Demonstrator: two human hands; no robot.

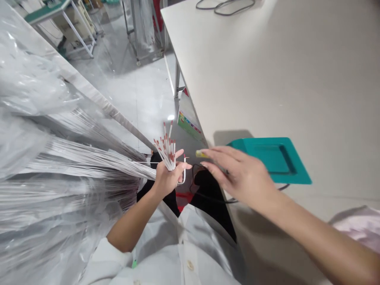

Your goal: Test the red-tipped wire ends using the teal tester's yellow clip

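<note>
My left hand is closed around a bundle of thin white wires with red tips that fan upward above the fist. The wires run off to the left under clear plastic sheeting. One wire bends in a loop beside my fingers. My right hand reaches leftward from the white table's edge, fingers stretched out toward the bundle, with a small yellowish thing at its fingertips. Whether the fingers grip it I cannot make out. The hand lies over a teal device.
The white table fills the right side, with a dark cable loop at its far end. A black cable trails from the teal device. A colourful label hangs under the table edge. Metal racks stand on the grey floor beyond.
</note>
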